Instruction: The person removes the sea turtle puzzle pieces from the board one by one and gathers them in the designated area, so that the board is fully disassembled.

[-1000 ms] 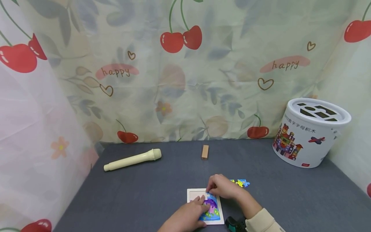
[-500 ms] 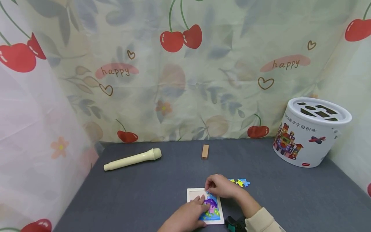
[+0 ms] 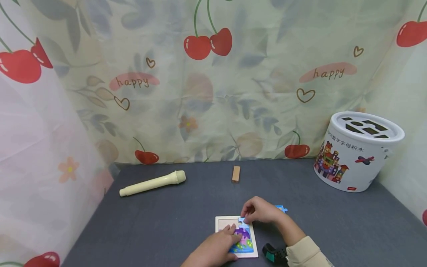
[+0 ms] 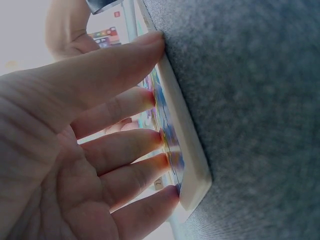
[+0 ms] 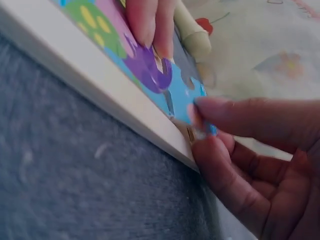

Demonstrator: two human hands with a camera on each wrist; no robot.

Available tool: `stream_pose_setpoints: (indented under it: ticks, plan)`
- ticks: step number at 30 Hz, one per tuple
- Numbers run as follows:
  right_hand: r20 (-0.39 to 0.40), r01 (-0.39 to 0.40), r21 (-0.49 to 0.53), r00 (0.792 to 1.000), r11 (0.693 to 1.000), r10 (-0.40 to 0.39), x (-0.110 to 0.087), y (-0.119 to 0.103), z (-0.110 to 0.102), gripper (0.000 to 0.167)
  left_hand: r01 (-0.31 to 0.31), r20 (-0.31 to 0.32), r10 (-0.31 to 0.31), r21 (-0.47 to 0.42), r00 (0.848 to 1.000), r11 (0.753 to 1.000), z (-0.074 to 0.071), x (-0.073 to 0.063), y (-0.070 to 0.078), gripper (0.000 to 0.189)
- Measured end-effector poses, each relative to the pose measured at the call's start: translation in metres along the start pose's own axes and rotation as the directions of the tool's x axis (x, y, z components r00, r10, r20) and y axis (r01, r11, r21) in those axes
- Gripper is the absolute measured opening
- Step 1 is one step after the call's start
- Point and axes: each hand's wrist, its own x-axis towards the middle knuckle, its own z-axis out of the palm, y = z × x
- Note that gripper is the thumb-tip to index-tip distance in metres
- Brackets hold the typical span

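A small jigsaw puzzle in a pale wooden frame (image 3: pixel 255 249) lies at the table's near middle. My left hand (image 3: pixel 217 247) rests on it, fingertips (image 4: pixel 159 137) touching the assembled pieces and thumb on the frame's edge. With thumb and index finger, my right hand (image 3: pixel 261 211) pinches a light blue puzzle piece (image 5: pixel 181 97) at the upper right corner. That piece looks slightly raised and tilted in the right wrist view. A purple piece (image 5: pixel 145 67) lies beside it. The frame's upper left shows bare backing (image 3: pixel 227 223); my left hand covers part of the picture.
Behind the right hand lies a loose blue puzzle piece (image 3: pixel 281 208). Farther off are a wooden block (image 3: pixel 235 174), a cream toy microphone (image 3: pixel 153 184) and a white block bucket (image 3: pixel 357 155). A black device (image 3: pixel 273 254) sits by the right sleeve.
My right hand has shifted slightly right and away, and the blue corner piece shows more plainly under its fingers. The yellow loose pieces are now hidden. My left hand has stayed still.
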Motion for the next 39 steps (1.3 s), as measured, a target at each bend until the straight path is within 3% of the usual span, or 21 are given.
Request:
stream_pose_setpoints:
  ticks: [9,18,23,33,39]
  plan:
    - [0.049,0.018,0.127,0.999,0.992,-0.024,0.000,0.009,-0.001,0.009,-0.019,-0.014,0.019,0.018,1.000,1.000,0.001,0.001,-0.001,0.046]
    - [0.057,-0.041,0.248,0.998,0.968,0.027,-0.009,0.014,-0.010,0.015,-0.046,-0.051,0.048,0.044,0.998,0.998,0.003,-0.001,-0.001,0.046]
    - [0.059,-0.052,0.247,0.998,0.968,0.038,-0.020,0.020,-0.027,0.019,-0.034,-0.037,0.035,0.037,0.999,0.999,0.002,-0.002,-0.001,0.048]
    - [0.056,-0.093,0.254,0.995,0.963,0.082,-0.044,0.046,-0.057,0.024,-0.054,-0.085,0.060,0.072,0.995,0.996,0.002,-0.005,-0.001,0.049]
    - [0.032,-0.097,0.277,0.995,0.956,0.091,-0.062,0.056,-0.070,0.027,-0.047,-0.066,0.052,0.067,0.996,0.997,0.001,-0.005,0.000,0.049]
